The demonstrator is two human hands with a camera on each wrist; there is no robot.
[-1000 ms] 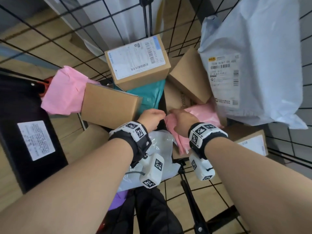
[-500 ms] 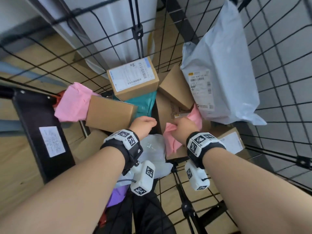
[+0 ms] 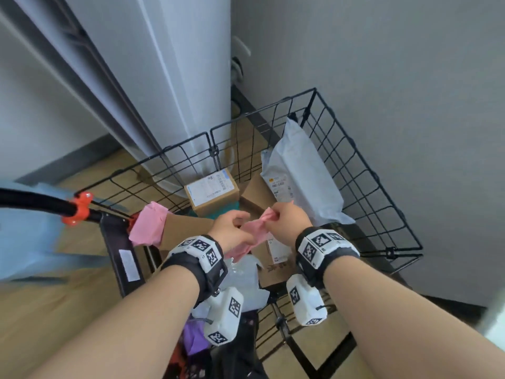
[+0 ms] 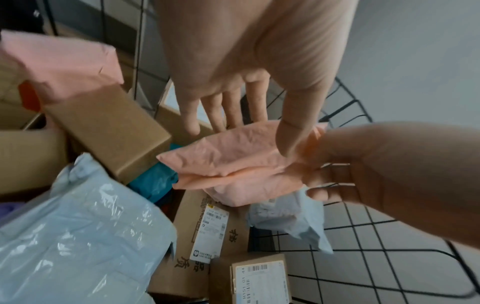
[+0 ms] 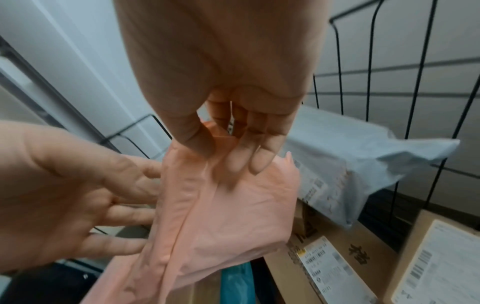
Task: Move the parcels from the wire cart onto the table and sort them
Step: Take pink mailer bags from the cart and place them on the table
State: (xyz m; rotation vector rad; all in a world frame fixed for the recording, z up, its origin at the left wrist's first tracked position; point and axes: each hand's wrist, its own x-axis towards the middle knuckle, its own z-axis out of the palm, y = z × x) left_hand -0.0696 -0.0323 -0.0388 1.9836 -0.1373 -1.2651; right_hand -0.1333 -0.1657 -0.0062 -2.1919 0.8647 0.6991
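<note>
Your right hand (image 5: pixel 218 115) pinches the top edge of the pink mailer (image 5: pixel 221 222) so it hangs clear above the wire cart (image 3: pixel 363 170), while your left hand (image 4: pixel 233 82), fingers straight, steadies its side.

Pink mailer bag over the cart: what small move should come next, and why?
Probably close the left hand on the pink mailer bag and lift it over the wire cart rim. The right hand only pinches the bag's top edge, so it hangs slack above the boxes, while the left hand's open fingers merely touch its side.
</note>
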